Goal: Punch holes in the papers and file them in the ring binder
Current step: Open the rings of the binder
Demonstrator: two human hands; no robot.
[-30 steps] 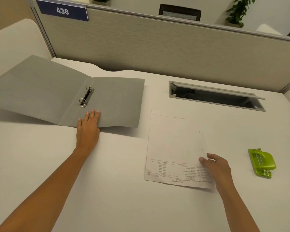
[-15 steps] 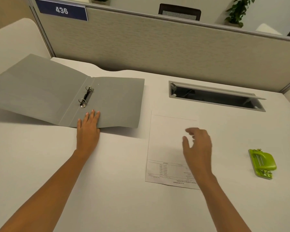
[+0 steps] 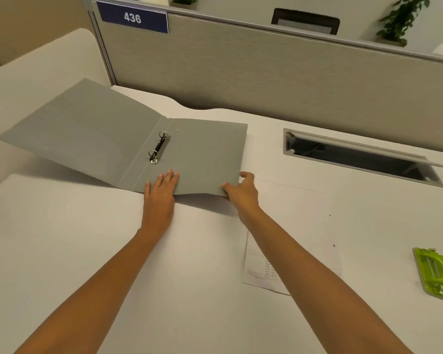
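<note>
A grey ring binder [image 3: 92, 139] lies open on the white desk, its two metal rings [image 3: 159, 149] shut on the spine. My left hand [image 3: 160, 190] rests flat on the binder's near edge, just below the rings. At the near right corner of the right cover, my right hand [image 3: 241, 189] grips the edge, thumb on top and fingers underneath. A white sheet of paper [image 3: 302, 226] with two punched holes along its right side lies right of the binder, partly under my right forearm. A green hole punch [image 3: 436, 273] sits at the far right.
A recessed cable slot [image 3: 361, 157] with a raised lid opens in the desk behind the paper. A beige partition [image 3: 266, 72] with a "436" sign closes the back. The binder's left cover overhangs the desk's left edge.
My right hand left the paper's lower right corner, crossed leftward over the sheet and took hold of the binder's right cover corner. My left hand stayed on the binder.
</note>
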